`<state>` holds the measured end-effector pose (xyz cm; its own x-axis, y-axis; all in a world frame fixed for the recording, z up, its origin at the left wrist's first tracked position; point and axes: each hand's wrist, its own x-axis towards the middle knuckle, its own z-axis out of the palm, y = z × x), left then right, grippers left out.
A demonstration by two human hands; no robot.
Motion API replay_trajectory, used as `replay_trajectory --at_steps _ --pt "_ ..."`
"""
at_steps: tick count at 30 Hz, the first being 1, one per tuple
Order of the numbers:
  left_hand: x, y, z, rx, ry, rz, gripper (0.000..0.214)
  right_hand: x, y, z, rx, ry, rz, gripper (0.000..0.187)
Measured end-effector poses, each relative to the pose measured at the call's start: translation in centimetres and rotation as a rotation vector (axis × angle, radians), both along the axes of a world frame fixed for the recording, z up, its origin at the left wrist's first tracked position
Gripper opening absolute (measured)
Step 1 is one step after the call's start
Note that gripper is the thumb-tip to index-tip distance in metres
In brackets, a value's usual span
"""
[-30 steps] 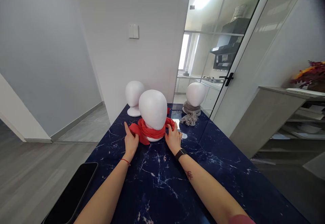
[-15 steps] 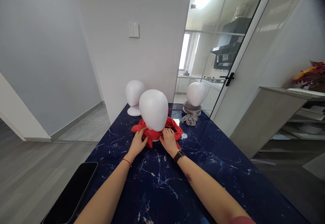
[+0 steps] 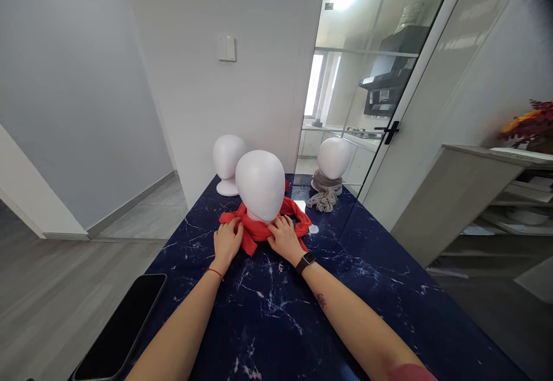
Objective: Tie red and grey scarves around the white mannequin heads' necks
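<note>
A white foam head stands on the dark blue marble table with a red scarf wrapped round its neck. My left hand rests at the scarf's front left, fingers curled on the red cloth. My right hand, a black watch on its wrist, pinches the scarf just below the head's chin. Both hands touch the cloth close together at the neck's front.
Two more white foam heads stand behind: a bare one at the back left, one with a grey scarf at the back right. A black phone lies at the table's left edge. A glass door stands right.
My hands have come from the scarf's two sides to its front under the chin. The scarf's loose ends now spread out to both sides of the neck.
</note>
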<state>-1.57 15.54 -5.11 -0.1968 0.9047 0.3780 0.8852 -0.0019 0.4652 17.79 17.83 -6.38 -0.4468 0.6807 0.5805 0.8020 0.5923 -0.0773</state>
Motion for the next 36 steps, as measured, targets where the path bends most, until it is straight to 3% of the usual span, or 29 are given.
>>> replay_trajectory --at_steps 5,8,10,12,15,17,21,23,31,33,36 --pt "-0.2 -0.2 0.0 0.133 -0.005 0.349 0.043 0.1 0.2 -0.2 -0.064 0.050 0.017 0.029" --pt "-0.4 -0.2 0.1 0.282 -0.007 0.414 0.058 0.1 0.3 -0.4 -0.082 0.082 0.003 0.031" --pt "-0.4 -0.2 0.1 0.358 0.039 0.304 0.054 0.2 0.2 -0.3 -0.074 0.085 0.006 0.032" --pt "-0.1 -0.1 0.0 0.371 0.098 0.087 0.046 0.1 0.0 -0.1 -0.059 0.087 0.016 0.033" --pt "0.3 0.1 -0.4 0.306 0.180 -0.266 0.047 0.1 -0.4 0.4 -0.048 0.087 0.087 0.029" --pt "0.5 0.1 -0.7 0.249 0.216 -0.382 0.050 0.0 -0.5 0.6 -0.055 0.080 0.153 0.025" --pt "0.5 0.1 -0.8 0.159 0.275 -0.361 0.041 -0.1 -0.5 0.6 -0.070 0.056 0.167 0.019" --pt "0.5 0.0 -0.6 0.127 0.315 -0.322 0.031 -0.3 -0.3 0.4 -0.084 0.041 0.121 0.025" --pt "0.2 -0.2 -0.2 0.013 0.367 -0.157 0.026 -0.8 0.4 -0.1 -0.160 0.059 -0.212 0.035" --pt "0.0 -0.2 -0.1 -0.004 0.356 -0.172 0.026 -0.8 0.4 -0.1 -0.165 0.123 -0.308 0.034" --pt "0.0 -0.1 -0.2 0.015 0.320 -0.268 0.027 -0.7 0.3 -0.3 -0.182 0.179 -0.346 0.045"
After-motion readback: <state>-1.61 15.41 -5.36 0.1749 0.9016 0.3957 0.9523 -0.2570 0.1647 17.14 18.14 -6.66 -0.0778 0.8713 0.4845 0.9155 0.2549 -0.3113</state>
